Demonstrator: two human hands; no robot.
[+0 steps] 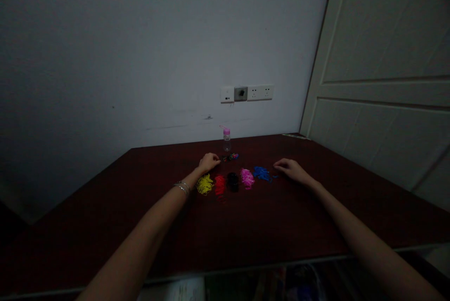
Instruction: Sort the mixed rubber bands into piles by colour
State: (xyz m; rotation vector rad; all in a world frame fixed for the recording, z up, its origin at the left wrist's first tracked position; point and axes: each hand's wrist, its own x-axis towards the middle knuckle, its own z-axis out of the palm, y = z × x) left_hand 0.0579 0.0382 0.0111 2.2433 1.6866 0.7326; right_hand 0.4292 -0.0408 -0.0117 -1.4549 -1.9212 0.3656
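Observation:
Several small piles of rubber bands lie in a row on the dark red table (105, 226): yellow (204, 184), red (220, 184), black (233, 181), pink (247, 178) and blue (261, 173). My left hand (208, 162), with bracelets on its wrist, is curled just behind the yellow pile. Its fingertips pinch at the end of a short chain of mixed-colour bands (231, 157). My right hand (291, 169) rests palm down on the table, fingers loosely bent, right beside the blue pile.
A small clear bottle with a pink cap (227, 139) stands behind the chain near the wall. Wall sockets (246, 93) sit above it. A pale door (383, 80) closes off the right side. The table's front edge runs below my forearms.

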